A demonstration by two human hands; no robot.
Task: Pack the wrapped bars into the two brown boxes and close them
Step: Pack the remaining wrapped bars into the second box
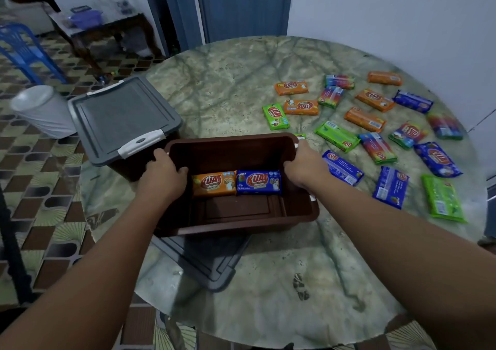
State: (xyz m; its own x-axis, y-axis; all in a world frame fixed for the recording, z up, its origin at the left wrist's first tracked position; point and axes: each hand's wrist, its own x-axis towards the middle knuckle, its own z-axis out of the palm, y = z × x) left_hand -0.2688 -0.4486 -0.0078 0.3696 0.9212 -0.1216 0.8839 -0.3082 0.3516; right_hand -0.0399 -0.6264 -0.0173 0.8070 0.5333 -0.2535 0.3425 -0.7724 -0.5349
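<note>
Early stage — open box (233,145) near the table's (241,81) left edge holds two bars (236,183). Left hand (163,167) and right hand (303,167) curl over its end rims. Loose bars (375,124) cover the right side. Second box (120,119) lidded, its contents unseen; grey lid (212,266) lies under the open box.
</note>
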